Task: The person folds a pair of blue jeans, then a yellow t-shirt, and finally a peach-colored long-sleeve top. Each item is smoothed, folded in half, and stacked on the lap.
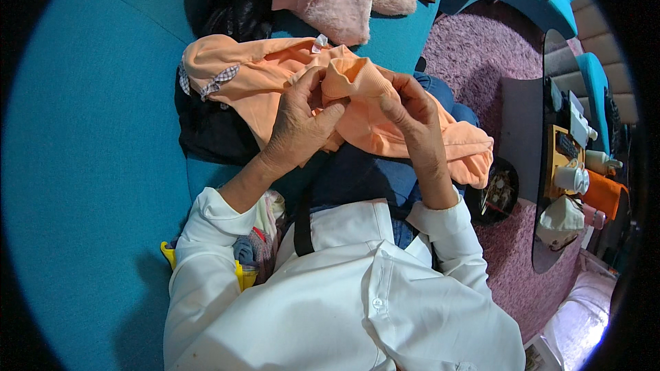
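An orange sweatshirt-like garment (258, 72) with gingham bows lies across my lap and the teal sofa. My left hand (307, 118) pinches one side of its ribbed cuff (356, 80) between thumb and fingers. On the cuff's other side my right hand (415, 113) grips the fabric at the rib. The cuff's opening faces up between both hands. A white tag (319, 44) stands up at the garment's far edge. Black fabric (214, 129) shows beneath the garment on the left.
Pink fluffy clothing (340, 5) and a shiny black item (240, 10) lie on the teal sofa (93, 113) beyond. A yellow-edged container (246, 274) of clothes is by my left elbow. At right are a black bin (495, 190) and a dark table (541, 237) with a white teapot (571, 178).
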The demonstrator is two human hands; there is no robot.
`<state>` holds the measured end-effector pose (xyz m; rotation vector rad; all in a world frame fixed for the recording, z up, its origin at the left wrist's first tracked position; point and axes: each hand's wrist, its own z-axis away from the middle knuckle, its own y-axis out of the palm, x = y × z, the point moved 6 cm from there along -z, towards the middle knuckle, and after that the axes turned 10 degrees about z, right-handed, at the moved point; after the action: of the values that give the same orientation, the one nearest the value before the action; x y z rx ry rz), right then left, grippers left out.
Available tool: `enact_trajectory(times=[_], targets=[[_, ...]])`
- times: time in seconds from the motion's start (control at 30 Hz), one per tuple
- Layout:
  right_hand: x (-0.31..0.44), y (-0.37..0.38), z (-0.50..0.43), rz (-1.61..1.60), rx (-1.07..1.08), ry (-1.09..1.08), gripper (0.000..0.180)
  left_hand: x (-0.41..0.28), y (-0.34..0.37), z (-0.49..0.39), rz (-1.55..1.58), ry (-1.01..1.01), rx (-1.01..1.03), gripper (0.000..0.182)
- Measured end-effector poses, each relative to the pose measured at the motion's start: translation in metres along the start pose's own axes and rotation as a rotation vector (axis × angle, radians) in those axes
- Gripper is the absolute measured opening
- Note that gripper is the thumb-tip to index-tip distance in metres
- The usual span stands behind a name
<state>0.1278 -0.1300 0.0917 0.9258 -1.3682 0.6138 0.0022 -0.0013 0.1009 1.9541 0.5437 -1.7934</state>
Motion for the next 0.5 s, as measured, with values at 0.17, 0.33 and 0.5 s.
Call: enact_trajectory(times=[0.17,0.33,0.5], targets=[[-0.004,-0.008,0.000,-0.024,-0.009,0.033,0.025,-0.013,0.003,0.004,-0.001,0.025,-0.007,0.037],[0.017,-0.006,0.002,0.077,-0.042,-0.185,0.012,-0.029,0.003,0.011,0.022,0.176,0.002,0.028],[0.032,-0.008,0.021,0.382,-0.071,-0.364,0.016,-0.071,0.012,0.022,-0.484,0.723,0.005,0.029]])
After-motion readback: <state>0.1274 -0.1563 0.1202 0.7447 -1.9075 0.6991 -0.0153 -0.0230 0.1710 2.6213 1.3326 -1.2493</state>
